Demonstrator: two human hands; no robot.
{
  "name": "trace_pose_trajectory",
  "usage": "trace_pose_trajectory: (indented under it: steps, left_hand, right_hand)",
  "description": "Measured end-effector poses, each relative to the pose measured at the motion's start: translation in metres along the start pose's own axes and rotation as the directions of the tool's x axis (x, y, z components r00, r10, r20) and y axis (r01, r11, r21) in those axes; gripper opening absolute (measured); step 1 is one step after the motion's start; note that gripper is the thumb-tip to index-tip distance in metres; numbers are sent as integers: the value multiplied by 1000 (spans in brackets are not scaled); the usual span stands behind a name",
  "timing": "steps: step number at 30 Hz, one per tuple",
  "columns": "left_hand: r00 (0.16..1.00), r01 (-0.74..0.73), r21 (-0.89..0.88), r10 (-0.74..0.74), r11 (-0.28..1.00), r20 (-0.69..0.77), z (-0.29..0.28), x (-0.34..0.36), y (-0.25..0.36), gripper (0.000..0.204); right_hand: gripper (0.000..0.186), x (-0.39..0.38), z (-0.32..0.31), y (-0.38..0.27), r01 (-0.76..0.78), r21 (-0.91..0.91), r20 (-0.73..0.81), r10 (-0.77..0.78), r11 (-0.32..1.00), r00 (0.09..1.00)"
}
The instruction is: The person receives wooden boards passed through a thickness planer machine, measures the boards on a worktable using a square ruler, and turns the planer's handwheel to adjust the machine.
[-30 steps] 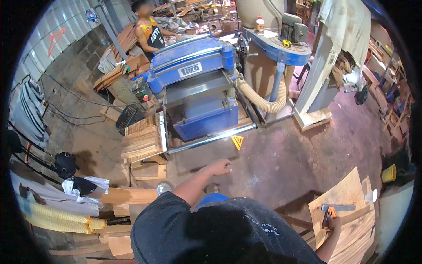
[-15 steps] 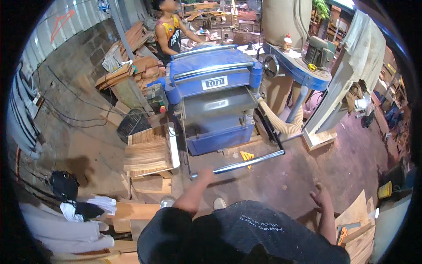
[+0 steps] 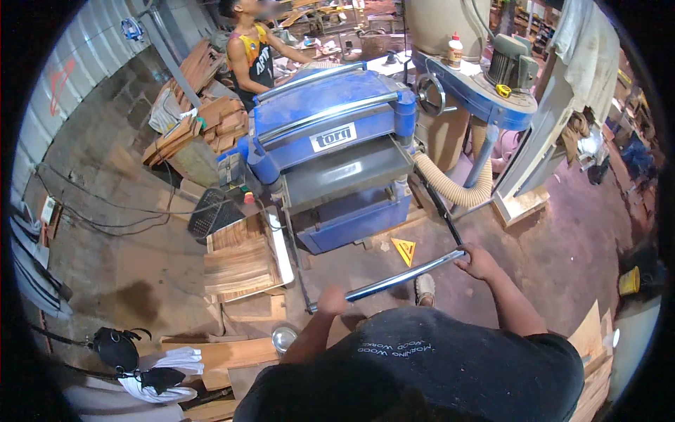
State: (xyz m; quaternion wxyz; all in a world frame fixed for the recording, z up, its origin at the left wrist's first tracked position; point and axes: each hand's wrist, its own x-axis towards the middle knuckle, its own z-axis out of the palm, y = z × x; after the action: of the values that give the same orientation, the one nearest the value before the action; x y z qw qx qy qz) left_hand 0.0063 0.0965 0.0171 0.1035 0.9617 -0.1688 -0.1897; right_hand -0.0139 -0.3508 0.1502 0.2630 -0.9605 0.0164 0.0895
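A big blue thickness planer (image 3: 323,112) stands ahead of me, its grey steel bed (image 3: 344,179) facing me. A shiny steel bar (image 3: 394,280) on dark side rails juts out from it toward me. My right hand (image 3: 476,263) grips the bar's right end. My left hand (image 3: 330,301) is at the left end, too blurred to show its fingers clearly. Just beyond the bar, a yellow triangular tool (image 3: 403,250) lies on the floor.
A person (image 3: 242,67) stands behind the planer. Wooden panels (image 3: 239,257) are at its left, cables (image 3: 119,225) behind them. A dust collector (image 3: 506,105) with hose (image 3: 464,193) stands right. Boards (image 3: 590,373) and a yellow bucket (image 3: 629,280) are at my right; my foot (image 3: 425,287) shows below.
My right hand has left the orange tool on the boards and moved up onto the bar's right end. The bar has come out toward me, and my left hand has moved down with it.
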Motion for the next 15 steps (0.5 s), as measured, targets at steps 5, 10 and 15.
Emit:
trace_pose_trajectory:
  steps: [5, 10, 15]
  left_hand:
    - [982, 183, 28, -184, 983, 34, 10, -3, 6, 26]
    - [909, 399, 35, -400, 916, 116, -39, 3, 62, 29]
    - [849, 519, 171, -529, 837, 14, 32, 11, 18, 23]
  right_hand:
    - [36, 80, -2, 31, 218, 4, -84, -217, 976, 973]
    - [42, 154, 8, 64, 477, -42, -80, -478, 878, 874]
    - [38, 187, 38, 71, 506, -3, 119, -503, 862, 856]
